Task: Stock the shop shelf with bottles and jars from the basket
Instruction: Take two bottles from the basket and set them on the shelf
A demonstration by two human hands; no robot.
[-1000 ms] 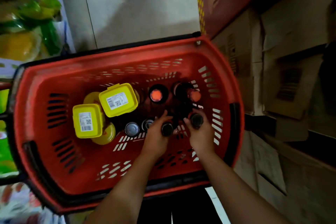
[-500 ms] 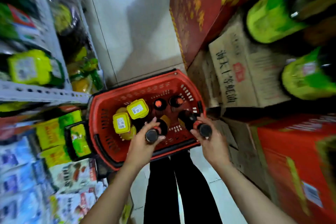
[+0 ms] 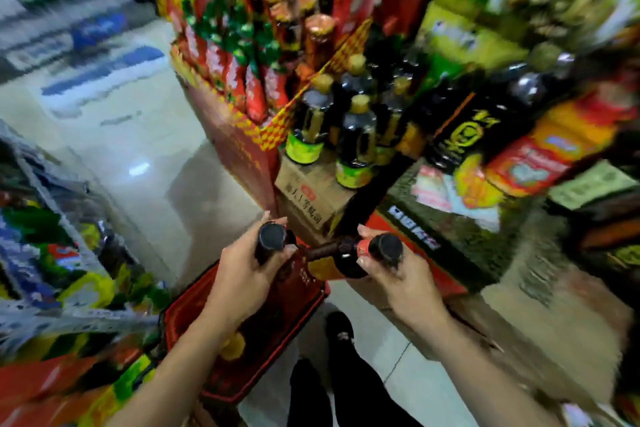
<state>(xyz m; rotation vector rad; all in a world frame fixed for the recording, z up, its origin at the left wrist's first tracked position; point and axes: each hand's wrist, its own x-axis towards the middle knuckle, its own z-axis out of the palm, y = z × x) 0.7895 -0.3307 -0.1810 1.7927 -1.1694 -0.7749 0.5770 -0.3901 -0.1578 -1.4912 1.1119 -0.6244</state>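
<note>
My left hand [image 3: 244,279] grips a dark bottle with a black cap [image 3: 272,237] by its neck. In my right hand [image 3: 403,279] is a second dark bottle [image 3: 341,262] with a black cap and a yellow label, tilted with its body to the left. Both bottles hang above the red basket [image 3: 277,319], which stands on the floor below my hands and is partly hidden by my left arm. Ahead on the right the shop shelf [image 3: 415,163] holds dark bottles with gold caps [image 3: 356,135] standing on a cardboard box [image 3: 311,198].
A red display stand [image 3: 239,146] with red-wrapped bottles rises ahead at the centre. Packaged goods fill a rack on the left [image 3: 52,253]. Boxes and large dark bottles crowd the shelves on the right [image 3: 540,149]. The pale tiled floor [image 3: 131,135] runs between them. Much of the view is blurred.
Both hands have lifted their bottles out of the basket. My view has swung up from the basket to the shelves ahead.
</note>
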